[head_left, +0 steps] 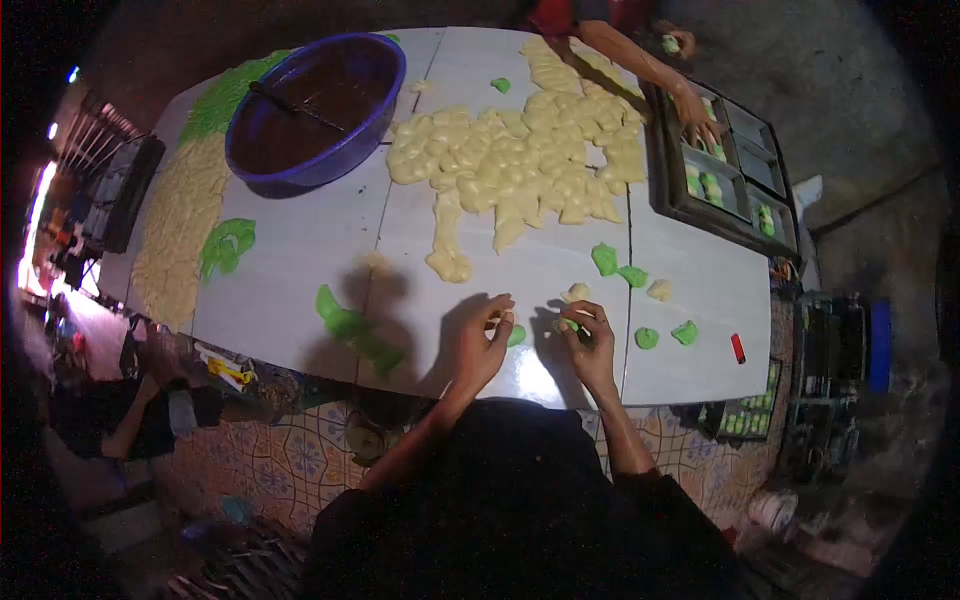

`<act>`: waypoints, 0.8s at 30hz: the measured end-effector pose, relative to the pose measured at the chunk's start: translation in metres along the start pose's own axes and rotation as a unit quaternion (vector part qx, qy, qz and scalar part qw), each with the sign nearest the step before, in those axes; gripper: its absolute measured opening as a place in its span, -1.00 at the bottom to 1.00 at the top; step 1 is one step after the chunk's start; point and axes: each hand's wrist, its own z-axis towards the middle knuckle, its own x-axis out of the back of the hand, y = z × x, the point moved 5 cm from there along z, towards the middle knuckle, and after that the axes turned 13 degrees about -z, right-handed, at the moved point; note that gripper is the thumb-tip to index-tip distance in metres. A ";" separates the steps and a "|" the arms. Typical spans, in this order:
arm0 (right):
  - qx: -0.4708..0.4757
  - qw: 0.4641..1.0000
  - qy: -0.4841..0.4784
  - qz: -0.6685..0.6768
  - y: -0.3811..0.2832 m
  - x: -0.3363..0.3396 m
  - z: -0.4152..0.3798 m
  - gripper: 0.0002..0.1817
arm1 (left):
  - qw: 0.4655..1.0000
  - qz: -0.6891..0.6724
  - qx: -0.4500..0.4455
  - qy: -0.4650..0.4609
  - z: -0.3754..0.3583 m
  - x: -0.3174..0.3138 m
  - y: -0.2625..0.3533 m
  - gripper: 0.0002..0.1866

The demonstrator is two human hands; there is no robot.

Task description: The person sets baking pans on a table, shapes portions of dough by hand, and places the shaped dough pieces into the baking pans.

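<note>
- We see the purple bowl (340,168) at the desk's (290,260) left, presumably clear of our work.
- Our left hand (485,340) curls beside a green lump (517,335); we cannot tell its grip.
- Our right hand (592,345), apart from it, pinches green dough (568,325), likely for control.
- Green pieces (647,338) lie near, probably for reach.
- A co-worker's hand (697,120) dips into the tray (688,209).

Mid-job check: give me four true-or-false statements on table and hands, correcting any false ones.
Bright green dough-like pieces lie on the white tabletop. True.
The small red cylindrical object lies left of the person's right hand. False: that object lies to its right.
A co-worker's hand is at the dark compartmented tray. True.
The person's left hand is inside the round purple plastic basin. False: the hand is over the tabletop, apart from the basin.
</note>
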 end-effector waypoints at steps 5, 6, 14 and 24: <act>0.089 0.988 -0.054 0.114 -0.089 -0.037 0.025 -0.78 | 0.995 -0.098 0.017 -0.011 0.002 0.015 0.033 -0.66; 0.094 0.989 -0.046 0.103 -0.100 -0.045 0.026 -0.76 | 0.993 -0.115 0.024 -0.004 0.002 0.020 0.040 -0.66; -0.061 0.988 -0.107 0.098 -0.014 -0.022 0.023 -0.76 | 0.984 -0.167 0.030 0.062 0.012 0.058 0.027 -0.46; 0.003 0.938 0.000 -0.348 0.025 0.006 0.030 -0.62 | 0.989 -0.118 0.058 0.070 0.017 0.060 -0.017 -0.76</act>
